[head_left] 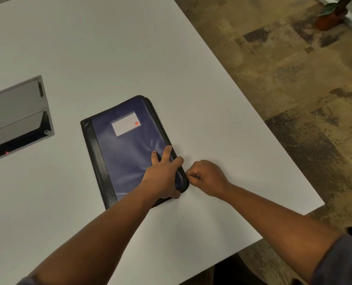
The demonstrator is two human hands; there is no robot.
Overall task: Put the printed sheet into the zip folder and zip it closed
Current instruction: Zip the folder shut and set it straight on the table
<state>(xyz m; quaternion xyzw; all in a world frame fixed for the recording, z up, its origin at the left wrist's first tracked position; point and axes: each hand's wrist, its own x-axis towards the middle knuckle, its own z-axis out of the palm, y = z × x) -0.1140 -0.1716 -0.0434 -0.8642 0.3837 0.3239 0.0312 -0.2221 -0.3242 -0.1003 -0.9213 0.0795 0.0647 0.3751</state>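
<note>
A dark blue zip folder (pixel 127 149) with a black spine and a white label card lies flat and folded closed on the white table (pixel 109 54). My left hand (pixel 163 175) presses down on its near right corner, fingers spread over the cover. My right hand (pixel 207 177) is fisted right against that corner's edge, fingertips pinched at the zip; the zip pull itself is hidden by the fingers. No printed sheet is visible.
An open metal cable hatch (pixel 16 118) is set into the table at the left. The table's right edge runs diagonally, with patterned carpet (pixel 284 79) beyond. A potted plant (pixel 333 15) stands on the floor at the far right.
</note>
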